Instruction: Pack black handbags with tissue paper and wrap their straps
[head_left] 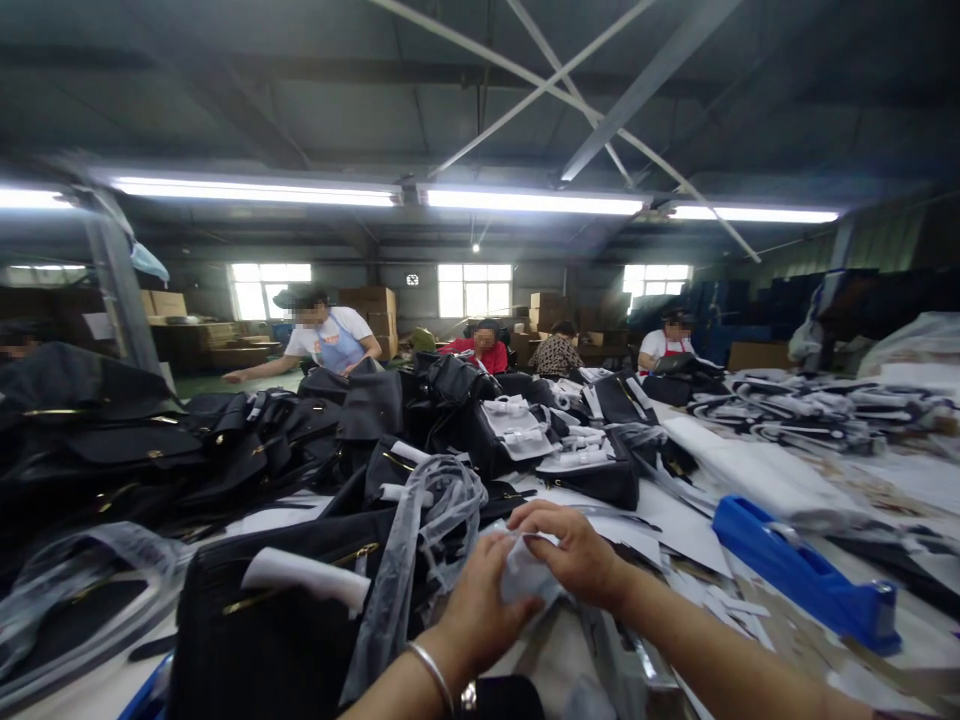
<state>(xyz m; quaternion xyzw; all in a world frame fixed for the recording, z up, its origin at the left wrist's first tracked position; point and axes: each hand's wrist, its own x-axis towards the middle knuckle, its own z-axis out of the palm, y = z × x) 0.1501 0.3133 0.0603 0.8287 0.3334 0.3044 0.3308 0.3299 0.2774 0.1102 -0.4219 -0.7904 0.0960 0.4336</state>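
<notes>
My left hand (480, 605), with a silver bangle on its wrist, and my right hand (574, 550) meet low in the middle of the view. Both pinch a small piece of white wrapping (526, 572) between their fingers. Just left of them lies a black handbag (277, 610) with gold zips and a white paper roll (307, 578) on its handle. Clear plastic film (431, 520) drapes over that bag. What lies under my hands is partly hidden.
Black handbags (247, 440) are piled over the left and middle of the table. A blue tape dispenser (802, 575) lies at the right on white sheets (750, 470). Several other people (330, 335) work at the far side. Cardboard boxes (371, 305) stand at the back.
</notes>
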